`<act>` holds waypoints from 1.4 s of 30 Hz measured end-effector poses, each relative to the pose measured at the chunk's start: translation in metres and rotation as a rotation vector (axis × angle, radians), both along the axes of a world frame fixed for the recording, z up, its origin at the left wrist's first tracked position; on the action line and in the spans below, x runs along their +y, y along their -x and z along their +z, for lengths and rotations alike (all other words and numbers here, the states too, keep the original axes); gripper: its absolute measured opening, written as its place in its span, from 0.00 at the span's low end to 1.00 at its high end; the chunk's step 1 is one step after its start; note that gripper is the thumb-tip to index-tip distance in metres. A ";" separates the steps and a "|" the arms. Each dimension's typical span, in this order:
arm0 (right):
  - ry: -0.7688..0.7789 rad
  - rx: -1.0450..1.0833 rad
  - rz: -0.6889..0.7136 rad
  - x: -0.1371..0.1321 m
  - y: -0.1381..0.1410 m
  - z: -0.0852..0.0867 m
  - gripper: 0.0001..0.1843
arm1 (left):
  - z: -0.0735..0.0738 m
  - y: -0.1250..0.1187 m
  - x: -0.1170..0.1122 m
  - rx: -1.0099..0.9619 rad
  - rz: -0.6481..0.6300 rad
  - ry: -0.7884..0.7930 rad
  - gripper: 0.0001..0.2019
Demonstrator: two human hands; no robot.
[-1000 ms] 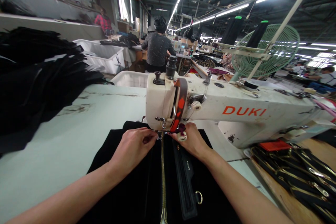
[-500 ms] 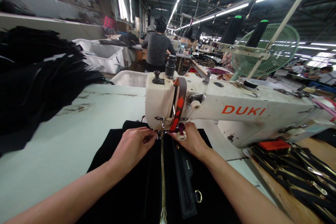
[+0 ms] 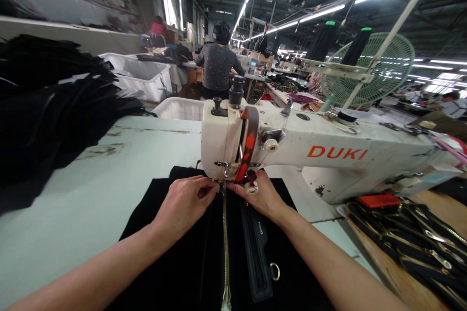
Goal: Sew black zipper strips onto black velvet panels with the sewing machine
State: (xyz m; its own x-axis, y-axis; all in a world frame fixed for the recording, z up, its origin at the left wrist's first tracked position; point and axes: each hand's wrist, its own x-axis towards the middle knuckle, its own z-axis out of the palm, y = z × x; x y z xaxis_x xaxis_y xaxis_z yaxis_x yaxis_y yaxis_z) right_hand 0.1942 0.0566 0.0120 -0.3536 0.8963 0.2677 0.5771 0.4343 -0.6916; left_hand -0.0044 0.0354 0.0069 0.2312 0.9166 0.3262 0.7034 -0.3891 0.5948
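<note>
Black fabric lies under the head of a white sewing machine. A gold-toothed zipper runs down it from the presser foot, its slider near the bottom edge. My left hand rests left of the foot, thumb and fingertips pinched together; what is between them is hidden. To the right of the foot, my right hand lies on the fabric with a digit stretched toward the needle; its other fingers are partly hidden behind the machine. Beside the zipper are a dark strip with a small metal emblem and a gold ring.
A tall heap of black pieces is on the left of the pale table. Gold-zippered black pieces and a red block lie at right. Behind stand white bins, a green fan and a seated person.
My right hand's stretched digit has slid left, closer to the presser foot. My left hand stays in place, and the fabric and zipper have shifted barely, if at all.
</note>
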 end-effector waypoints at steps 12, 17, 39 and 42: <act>0.003 0.043 0.011 0.000 0.003 -0.006 0.04 | -0.001 -0.003 0.000 0.056 0.035 -0.011 0.14; 0.001 0.042 0.007 -0.001 0.007 -0.011 0.02 | -0.001 -0.003 0.001 0.067 0.030 -0.005 0.13; 0.099 0.043 -0.009 -0.004 0.002 -0.002 0.11 | -0.009 0.012 -0.009 0.183 -0.218 -0.402 0.20; 0.162 0.050 0.035 -0.005 0.000 0.002 0.13 | -0.009 0.013 -0.010 0.204 -0.256 -0.482 0.20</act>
